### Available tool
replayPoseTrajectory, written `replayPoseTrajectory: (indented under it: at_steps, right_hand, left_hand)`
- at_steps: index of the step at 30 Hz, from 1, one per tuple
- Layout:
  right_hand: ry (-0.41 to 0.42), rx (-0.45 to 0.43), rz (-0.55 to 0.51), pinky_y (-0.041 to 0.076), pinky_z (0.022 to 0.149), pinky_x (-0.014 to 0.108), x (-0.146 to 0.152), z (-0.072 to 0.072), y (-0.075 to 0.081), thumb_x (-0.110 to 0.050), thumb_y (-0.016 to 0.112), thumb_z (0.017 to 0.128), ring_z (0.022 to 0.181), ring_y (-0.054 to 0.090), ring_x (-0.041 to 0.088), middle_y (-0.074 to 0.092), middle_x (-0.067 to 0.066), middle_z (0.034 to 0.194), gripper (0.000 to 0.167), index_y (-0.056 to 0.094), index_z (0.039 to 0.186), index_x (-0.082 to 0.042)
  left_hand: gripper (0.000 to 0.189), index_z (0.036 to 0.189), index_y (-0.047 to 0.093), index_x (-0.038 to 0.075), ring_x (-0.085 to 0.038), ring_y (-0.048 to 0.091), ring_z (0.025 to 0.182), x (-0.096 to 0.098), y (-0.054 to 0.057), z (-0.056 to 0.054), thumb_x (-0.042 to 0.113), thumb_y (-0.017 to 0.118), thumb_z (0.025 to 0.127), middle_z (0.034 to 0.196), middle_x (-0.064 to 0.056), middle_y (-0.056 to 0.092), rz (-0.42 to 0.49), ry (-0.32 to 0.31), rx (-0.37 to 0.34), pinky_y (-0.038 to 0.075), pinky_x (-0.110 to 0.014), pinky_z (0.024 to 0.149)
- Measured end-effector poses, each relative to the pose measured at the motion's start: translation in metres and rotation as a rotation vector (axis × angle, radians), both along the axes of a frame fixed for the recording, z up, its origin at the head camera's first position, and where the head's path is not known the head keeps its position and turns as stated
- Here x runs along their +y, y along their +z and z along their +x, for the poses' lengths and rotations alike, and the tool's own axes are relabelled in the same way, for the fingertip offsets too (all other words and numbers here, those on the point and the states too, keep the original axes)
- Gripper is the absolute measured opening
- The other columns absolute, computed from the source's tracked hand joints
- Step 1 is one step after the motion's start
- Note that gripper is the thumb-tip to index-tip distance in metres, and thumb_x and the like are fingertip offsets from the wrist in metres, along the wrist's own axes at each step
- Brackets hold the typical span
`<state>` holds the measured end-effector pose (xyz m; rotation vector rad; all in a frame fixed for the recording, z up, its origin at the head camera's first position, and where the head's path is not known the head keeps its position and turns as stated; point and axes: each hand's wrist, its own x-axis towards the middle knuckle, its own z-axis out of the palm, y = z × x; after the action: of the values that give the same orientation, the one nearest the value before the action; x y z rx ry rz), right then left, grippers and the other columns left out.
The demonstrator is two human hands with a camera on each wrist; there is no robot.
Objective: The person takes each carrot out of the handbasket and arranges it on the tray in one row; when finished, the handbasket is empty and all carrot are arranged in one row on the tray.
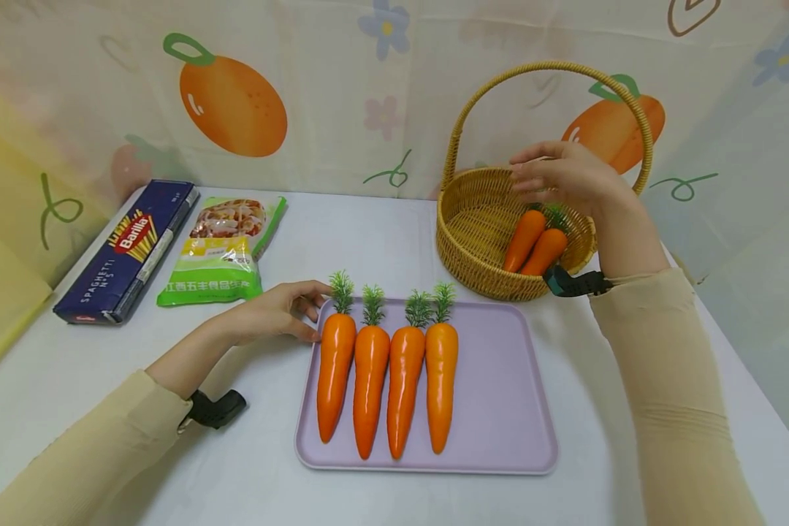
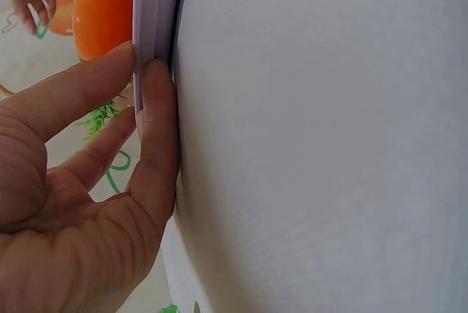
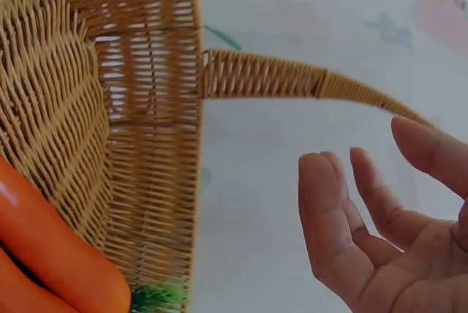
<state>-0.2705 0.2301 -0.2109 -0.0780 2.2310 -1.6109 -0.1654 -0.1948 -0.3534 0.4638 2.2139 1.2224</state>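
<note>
Several orange toy carrots [image 1: 371,387] with green tops lie side by side on a lilac tray [image 1: 500,387]. At the tray's upper left corner my left hand [image 1: 283,310] pinches the rim; the left wrist view shows the thumb [image 2: 110,68] on one side of the edge and a finger on the other. My right hand [image 1: 565,175] hovers over a wicker basket [image 1: 463,248], fingers loosely bent and holding nothing. Inside the basket rest two more carrots [image 1: 524,237], their green tops partly hidden by the right hand and wrist.
Left of the tray lie a blue spaghetti box [image 1: 131,248] and a green food packet [image 1: 220,252]. The basket's tall arched handle [image 1: 552,66] rises around the right hand. A fruit-printed cloth [image 1: 329,95] hangs behind the white table [image 1: 368,226].
</note>
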Motion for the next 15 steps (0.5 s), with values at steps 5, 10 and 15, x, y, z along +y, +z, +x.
replayPoseTrajectory:
  at_steps: [5,10,15]
  right_hand:
    - [-0.058,-0.062,-0.063,0.059,0.078,0.023,0.003,-0.012,-0.002,-0.021,0.067,0.093,0.084,0.068,0.01,0.066,-0.004,0.095,0.041,0.048,0.126,-0.007]
    - [-0.106,-0.131,-0.089,0.059,0.076,0.024,0.008,-0.021,-0.004,-0.02,0.068,0.091,0.082,0.068,0.012,0.066,-0.002,0.092,0.037,0.05,0.122,-0.01]
    - [-0.131,-0.211,-0.076,0.059,0.079,0.024,0.013,-0.029,-0.009,-0.023,0.067,0.092,0.086,0.065,0.013,0.06,0.0,0.1,0.034,0.052,0.12,-0.012]
  left_hand:
    - [0.067,0.142,0.044,0.004,-0.025,0.05,0.103,0.0,0.0,0.0,0.007,0.073,0.082,0.119,-0.019,0.054,0.005,0.002,-0.006,0.049,-0.024,0.081]
    - [0.066,0.142,0.045,0.004,-0.025,0.05,0.103,0.0,0.0,0.0,0.007,0.073,0.082,0.124,-0.019,0.051,0.01,0.002,-0.006,0.049,-0.024,0.081]
    - [0.066,0.141,0.046,0.004,-0.025,0.051,0.103,0.0,-0.001,0.0,0.008,0.073,0.082,0.126,-0.019,0.05,0.003,0.0,0.001,0.048,-0.024,0.081]
